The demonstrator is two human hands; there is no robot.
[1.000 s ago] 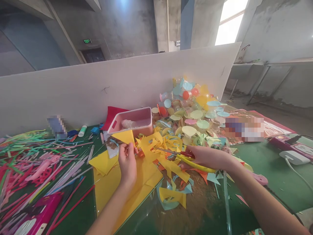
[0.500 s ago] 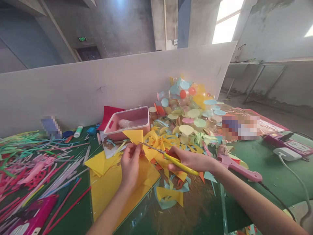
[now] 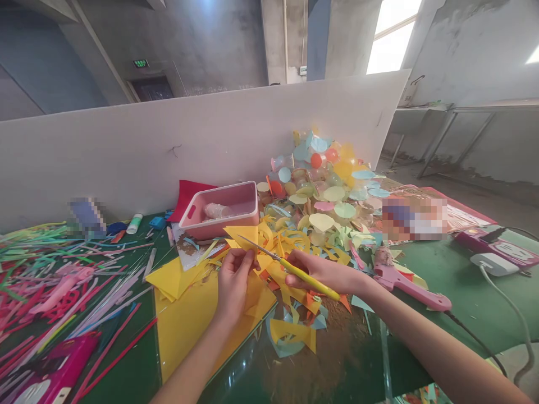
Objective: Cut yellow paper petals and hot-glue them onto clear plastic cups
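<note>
Yellow paper [image 3: 241,235] is being pinched between the thumb and fingers of the left hand [image 3: 233,283], a narrow, firm hold, with a pointed corner rising above the fingertips. The right hand [image 3: 318,273] is closing around the yellow handle of a pair of scissors [image 3: 301,279], and the thin metal blades are reaching left over the paper, their tips just beside the left hand; whether the blades are parted is too fine to tell. Yellow offcuts [image 3: 290,331] are lying below both hands on a green table mat [image 3: 471,292], beside a larger yellow sheet [image 3: 197,331]. Farther off, a pink plastic tray [image 3: 223,227] is standing in front of a white partition [image 3: 168,163], and a heap of pastel paper circles [image 3: 324,193] is rising to its right. A pink hot-glue gun [image 3: 404,292] is lying near the right forearm.
</note>
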